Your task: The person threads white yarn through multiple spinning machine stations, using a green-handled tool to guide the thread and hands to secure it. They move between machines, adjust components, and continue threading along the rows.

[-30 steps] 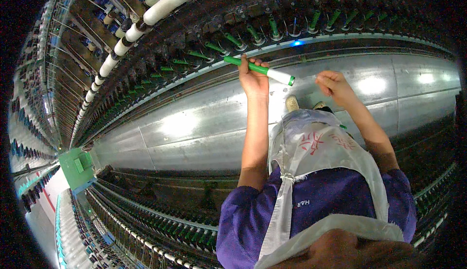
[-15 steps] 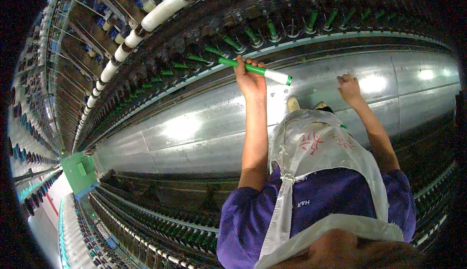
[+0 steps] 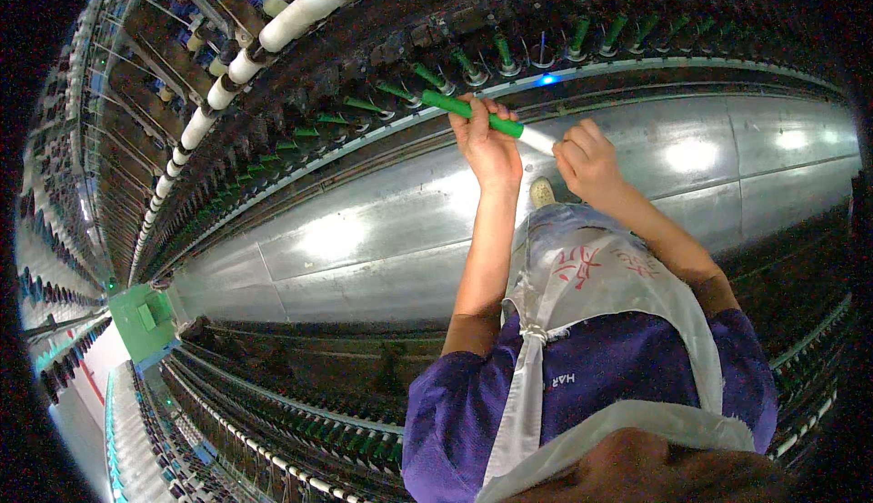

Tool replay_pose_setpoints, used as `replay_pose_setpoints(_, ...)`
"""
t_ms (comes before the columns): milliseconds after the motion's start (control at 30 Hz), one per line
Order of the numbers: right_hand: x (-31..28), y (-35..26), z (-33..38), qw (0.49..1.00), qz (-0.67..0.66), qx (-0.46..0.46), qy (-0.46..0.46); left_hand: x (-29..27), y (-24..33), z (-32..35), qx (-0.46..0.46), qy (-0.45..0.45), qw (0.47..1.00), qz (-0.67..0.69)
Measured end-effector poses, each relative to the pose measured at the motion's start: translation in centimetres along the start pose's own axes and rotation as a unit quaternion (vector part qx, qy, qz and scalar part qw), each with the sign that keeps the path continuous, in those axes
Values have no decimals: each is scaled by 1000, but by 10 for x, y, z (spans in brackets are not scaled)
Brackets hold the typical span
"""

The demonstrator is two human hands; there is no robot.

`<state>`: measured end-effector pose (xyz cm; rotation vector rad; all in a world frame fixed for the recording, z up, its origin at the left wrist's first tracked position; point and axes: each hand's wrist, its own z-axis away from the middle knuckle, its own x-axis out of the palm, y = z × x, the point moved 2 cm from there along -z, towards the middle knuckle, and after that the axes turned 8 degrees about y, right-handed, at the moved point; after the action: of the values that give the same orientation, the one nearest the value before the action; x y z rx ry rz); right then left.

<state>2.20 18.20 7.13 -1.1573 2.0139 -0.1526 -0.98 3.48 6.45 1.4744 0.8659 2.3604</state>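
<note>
My left hand [image 3: 492, 153] is wrapped around a long green yarn bobbin [image 3: 446, 104], held tilted with its green tip up and to the left. White yarn is wound on the bobbin's lower right part. At that end my right hand [image 3: 593, 163] has its fingers curled closed over the tip, hiding it. Just beyond the hands runs a row of upright green bobbins [image 3: 503, 49] on a spinning frame. Among them stands a bare spindle [image 3: 542, 49], with a blue light [image 3: 547, 79] glowing on the rail below it.
White rollers [image 3: 300, 16] line the machine at the upper left. Between this machine and another row of bobbins [image 3: 355, 439] behind me lies a shiny metal floor [image 3: 364, 257]. My shoe [image 3: 542, 192] is on it. A green cabinet [image 3: 143, 321] stands at the aisle's far left end.
My right hand has moved left and closed on the white end of the bobbin. My left hand has shifted slightly right with the bobbin. The blue light now shows by the bare spindle.
</note>
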Motion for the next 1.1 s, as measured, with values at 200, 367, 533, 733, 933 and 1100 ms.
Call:
replay_pose_setpoints(200,5,7,27,999,2,-39,-31,-2,-2,-3,8,56,998,-38)
replay_pose_setpoints(367,0,28,67,994,-38,60,-84,-12,1,-12,-16,89,996,-8)
replay_pose_setpoints(533,-17,47,76,991,-15,132,-22,-20,4,-16,-7,93,996,7)
replay_pose_setpoints(733,-18,40,33,942,-150,288,-83,-18,2,-16,-40,59,997,27)
replay_pose_setpoints(933,-10,19,-3,941,-178,234,-170,-12,0,-10,-52,28,998,17)
replay_pose_setpoints(1100,-9,11,-5,985,-89,85,-121,-12,-2,-8,-52,20,998,13)
